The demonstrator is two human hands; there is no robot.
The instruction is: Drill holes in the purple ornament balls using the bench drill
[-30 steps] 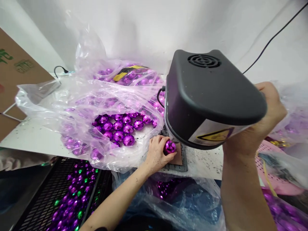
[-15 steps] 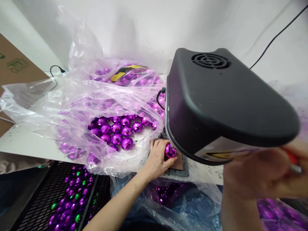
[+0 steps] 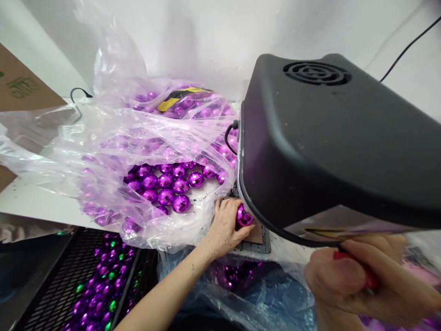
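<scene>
White wall [image 3: 213, 59] fills the top of the frame, above a table [image 3: 31, 197]. Near centre, the left hand [image 3: 223, 224] is curled, thumb and fingers closed on a purple ball [image 3: 245, 216] at its right side, over a brown pad [image 3: 255, 235]. Being round, the ball shows no clear long axis. Farther off, lower right, the right hand [image 3: 396, 287] wraps around a red handle [image 3: 370, 276]. Between them looms a black machine [image 3: 324, 147], its lower edge beside the ball; I can't tell the gap. Left of centre, a clear bag [image 3: 103, 122] spills more balls [image 3: 181, 203].
</scene>
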